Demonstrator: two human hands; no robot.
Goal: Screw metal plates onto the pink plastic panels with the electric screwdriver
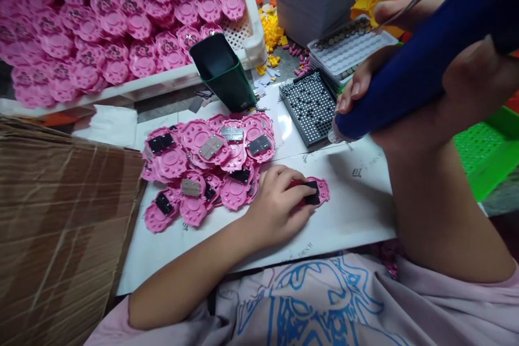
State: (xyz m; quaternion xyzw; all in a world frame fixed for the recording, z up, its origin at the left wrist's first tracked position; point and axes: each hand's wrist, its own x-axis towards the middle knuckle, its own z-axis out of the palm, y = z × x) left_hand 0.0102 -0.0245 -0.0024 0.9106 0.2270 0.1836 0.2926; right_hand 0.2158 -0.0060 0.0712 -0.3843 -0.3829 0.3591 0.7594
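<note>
My left hand (279, 203) lies on the white work surface (357, 211), fingers curled over one pink round plastic part (318, 192) with a black plate on it. To its left is a pile of several more pink parts (206, 165), some with black or silver plates. My right hand (405, 92) is raised above the surface, wrapped around a blue electric screwdriver (421, 54). The screwdriver's tip (334, 135) points down and left, close to the near edge of a dark screw tray (310, 102).
A white crate (251, 38) full of pink parts stands at the back left. A green cup (225, 73) leans beside it. A cardboard box (60, 227) is on the left, a green basket (486, 151) on the right, grey trays (348, 51) and yellow pieces behind.
</note>
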